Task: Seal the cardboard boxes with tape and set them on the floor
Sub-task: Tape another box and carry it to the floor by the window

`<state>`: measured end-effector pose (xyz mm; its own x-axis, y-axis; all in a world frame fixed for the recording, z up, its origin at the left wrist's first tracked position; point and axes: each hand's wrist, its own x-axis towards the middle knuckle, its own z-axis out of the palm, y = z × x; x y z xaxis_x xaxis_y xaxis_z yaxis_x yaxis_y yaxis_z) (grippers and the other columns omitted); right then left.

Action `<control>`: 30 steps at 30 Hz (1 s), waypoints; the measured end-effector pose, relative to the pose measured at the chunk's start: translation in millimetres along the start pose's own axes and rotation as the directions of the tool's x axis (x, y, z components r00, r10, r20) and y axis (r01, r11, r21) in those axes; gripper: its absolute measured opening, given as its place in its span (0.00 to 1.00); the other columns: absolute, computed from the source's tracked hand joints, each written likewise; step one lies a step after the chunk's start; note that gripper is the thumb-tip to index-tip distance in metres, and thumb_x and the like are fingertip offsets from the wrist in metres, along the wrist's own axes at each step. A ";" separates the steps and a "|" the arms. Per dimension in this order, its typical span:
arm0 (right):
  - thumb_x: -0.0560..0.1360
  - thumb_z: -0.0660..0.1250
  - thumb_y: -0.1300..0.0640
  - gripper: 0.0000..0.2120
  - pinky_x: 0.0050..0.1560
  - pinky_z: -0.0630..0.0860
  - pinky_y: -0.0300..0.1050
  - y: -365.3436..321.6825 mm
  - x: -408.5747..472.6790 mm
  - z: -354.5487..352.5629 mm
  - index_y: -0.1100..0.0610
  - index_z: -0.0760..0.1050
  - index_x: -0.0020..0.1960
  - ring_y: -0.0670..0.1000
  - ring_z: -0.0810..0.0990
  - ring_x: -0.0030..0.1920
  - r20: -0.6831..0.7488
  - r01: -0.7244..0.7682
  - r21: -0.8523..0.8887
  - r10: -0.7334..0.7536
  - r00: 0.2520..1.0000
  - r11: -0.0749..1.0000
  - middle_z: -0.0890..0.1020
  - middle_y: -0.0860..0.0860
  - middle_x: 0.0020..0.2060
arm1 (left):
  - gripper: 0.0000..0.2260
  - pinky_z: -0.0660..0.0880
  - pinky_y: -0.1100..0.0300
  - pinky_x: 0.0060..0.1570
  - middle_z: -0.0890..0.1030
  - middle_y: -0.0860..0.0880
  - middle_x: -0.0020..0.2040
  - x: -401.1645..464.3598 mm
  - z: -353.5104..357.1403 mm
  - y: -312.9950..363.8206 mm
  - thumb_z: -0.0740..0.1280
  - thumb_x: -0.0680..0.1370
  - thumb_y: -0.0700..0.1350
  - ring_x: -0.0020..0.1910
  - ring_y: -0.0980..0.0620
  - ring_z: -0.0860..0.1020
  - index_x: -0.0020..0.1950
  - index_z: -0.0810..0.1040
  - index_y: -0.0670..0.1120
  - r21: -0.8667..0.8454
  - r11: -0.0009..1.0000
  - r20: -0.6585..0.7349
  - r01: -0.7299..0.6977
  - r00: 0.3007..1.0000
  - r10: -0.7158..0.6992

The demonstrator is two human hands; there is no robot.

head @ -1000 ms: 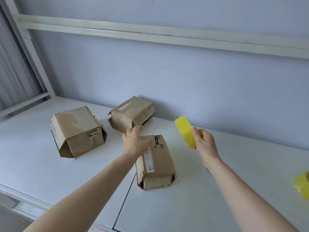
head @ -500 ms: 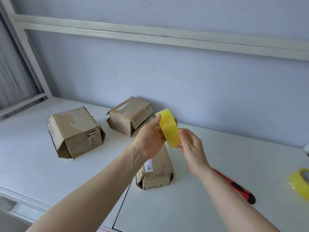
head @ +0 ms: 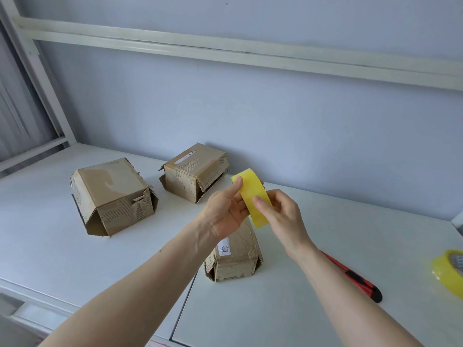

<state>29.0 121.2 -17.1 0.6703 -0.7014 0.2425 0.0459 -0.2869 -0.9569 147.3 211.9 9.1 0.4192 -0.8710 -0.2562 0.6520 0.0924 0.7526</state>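
— Where's the tape?

— The yellow tape roll point(head: 253, 199) is held up over the near box point(head: 234, 256), the left hand point(head: 225, 211) curled round its rim, the right hand point(head: 280, 214) pinching its outer band with thumb and fingers (likely hunting for the loose end).

— How will it handle?

— Light and stiff, I'd judge, but sticky; grip the rim and peel from the edge. The boxes look soft and battered, so take them by the sides.

— Around it?

— Two more boxes point(head: 110, 196) behind on the white table point(head: 313, 309), a red knife point(head: 355, 276) and a second roll point(head: 448, 271) to the right.
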 end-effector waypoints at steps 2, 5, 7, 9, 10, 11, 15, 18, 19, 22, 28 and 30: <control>0.75 0.73 0.49 0.10 0.46 0.75 0.39 -0.8 -1.2 0.2 0.55 0.80 0.48 0.45 0.81 0.46 0.009 -0.010 0.003 0.010 1.000 1.000 0.84 0.46 0.42 | 0.23 0.76 0.55 0.60 0.79 0.39 0.65 -0.6 -0.3 0.0 0.57 0.85 0.51 0.57 0.46 0.80 0.71 0.74 0.36 -0.028 1.000 -0.014 0.010 1.000 -0.010; 0.77 0.71 0.50 0.09 0.44 0.74 0.40 -6.5 0.0 4.7 0.55 0.78 0.49 0.44 0.80 0.44 -0.008 -0.062 0.032 0.062 0.998 0.998 0.83 0.47 0.42 | 0.20 0.77 0.55 0.59 0.83 0.41 0.57 -0.5 -0.9 0.0 0.58 0.85 0.50 0.56 0.45 0.80 0.65 0.77 0.36 -0.069 0.998 -0.013 0.012 1.000 -0.013; 0.75 0.70 0.43 0.14 0.42 0.75 0.44 -12.4 3.2 9.0 0.54 0.77 0.47 0.46 0.79 0.41 -0.051 -0.092 0.028 0.094 0.994 0.995 0.81 0.46 0.40 | 0.16 0.78 0.55 0.54 0.85 0.43 0.49 -0.4 -0.2 0.9 0.61 0.84 0.50 0.52 0.47 0.82 0.56 0.80 0.39 -0.066 0.998 -0.003 0.008 1.000 -0.008; 0.70 0.70 0.35 0.21 0.41 0.76 0.49 -19.3 7.8 12.3 0.54 0.76 0.43 0.48 0.80 0.39 -0.116 -0.121 -0.027 0.117 0.986 0.992 0.81 0.47 0.37 | 0.13 0.80 0.56 0.51 0.86 0.44 0.48 -1.2 1.2 2.2 0.62 0.84 0.48 0.50 0.48 0.82 0.54 0.80 0.40 -0.051 0.999 0.009 0.008 1.000 -0.008; 0.67 0.70 0.32 0.23 0.41 0.78 0.51 -22.2 9.9 12.9 0.53 0.75 0.42 0.50 0.81 0.39 -0.140 -0.129 -0.041 0.122 0.983 0.991 0.81 0.47 0.36 | 0.12 0.81 0.55 0.51 0.86 0.44 0.49 -2.0 2.2 3.5 0.63 0.83 0.48 0.50 0.48 0.83 0.55 0.80 0.40 -0.050 0.999 0.012 0.009 1.000 -0.009; 0.66 0.69 0.31 0.24 0.41 0.78 0.52 -25.3 11.5 12.3 0.53 0.75 0.41 0.52 0.81 0.39 -0.147 -0.131 -0.039 0.124 0.981 0.991 0.81 0.48 0.36 | 0.11 0.81 0.54 0.52 0.85 0.43 0.50 -2.5 2.8 4.8 0.63 0.83 0.47 0.50 0.47 0.83 0.56 0.80 0.40 -0.052 0.999 0.014 0.007 1.000 -0.007; 0.74 0.73 0.45 0.13 0.40 0.74 0.44 -32.4 12.0 3.6 0.54 0.76 0.45 0.48 0.80 0.40 -0.015 -0.092 -0.027 0.092 0.996 0.995 0.82 0.49 0.39 | 0.12 0.79 0.52 0.57 0.84 0.42 0.53 -2.2 0.8 12.5 0.64 0.82 0.48 0.55 0.44 0.82 0.58 0.79 0.40 -0.091 0.996 -0.003 -0.004 1.000 0.004; 0.69 0.72 0.45 0.13 0.38 0.73 0.37 -34.7 8.6 2.8 0.53 0.77 0.47 0.44 0.80 0.39 0.039 -0.085 -0.020 0.086 0.996 0.996 0.82 0.46 0.39 | 0.11 0.80 0.51 0.57 0.85 0.42 0.49 -2.1 -0.8 15.1 0.66 0.82 0.48 0.53 0.44 0.82 0.56 0.79 0.40 -0.112 0.994 -0.011 0.016 1.000 -0.017; 0.68 0.71 0.44 0.14 0.37 0.73 0.37 -35.9 9.0 3.7 0.54 0.77 0.46 0.44 0.79 0.39 0.024 -0.092 -0.017 0.092 0.995 0.996 0.82 0.45 0.38 | 0.10 0.80 0.51 0.55 0.85 0.42 0.45 -2.6 -1.0 15.1 0.68 0.81 0.47 0.50 0.45 0.83 0.55 0.79 0.41 -0.107 0.994 -0.025 0.021 0.999 -0.024; 0.66 0.71 0.43 0.18 0.35 0.70 0.40 -40.7 17.4 2.7 0.57 0.75 0.42 0.45 0.76 0.33 -0.052 -0.095 -0.083 0.091 0.995 0.992 0.77 0.43 0.31 | 0.17 0.82 0.50 0.49 0.79 0.43 0.45 -3.9 -0.9 16.6 0.77 0.73 0.48 0.47 0.47 0.80 0.55 0.77 0.40 -0.005 0.999 -0.153 0.038 0.987 -0.039; 0.64 0.71 0.38 0.28 0.36 0.66 0.46 -58.0 34.9 -10.5 0.65 0.71 0.37 0.49 0.70 0.33 0.021 -0.045 -0.261 0.052 0.998 0.964 0.70 0.50 0.30 | 0.30 0.73 0.52 0.62 0.80 0.49 0.62 3.4 -18.2 24.3 0.76 0.65 0.55 0.62 0.50 0.78 0.67 0.76 0.53 0.442 0.870 0.065 -0.217 0.975 0.211; 0.65 0.71 0.39 0.30 0.37 0.64 0.47 -65.5 38.7 -14.6 0.68 0.69 0.37 0.51 0.68 0.33 0.124 -0.043 -0.240 0.074 0.990 0.970 0.68 0.54 0.31 | 0.18 0.76 0.54 0.54 0.83 0.47 0.52 1.7 -22.2 30.0 0.71 0.72 0.53 0.51 0.49 0.81 0.58 0.80 0.48 0.500 0.816 0.231 -0.289 0.953 0.196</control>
<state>41.1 103.3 57.3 0.7586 -0.6343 0.1492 -0.1616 -0.4049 -0.9000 181.7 223.9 17.8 0.3812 -0.9235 0.0430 0.0951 0.0854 0.9918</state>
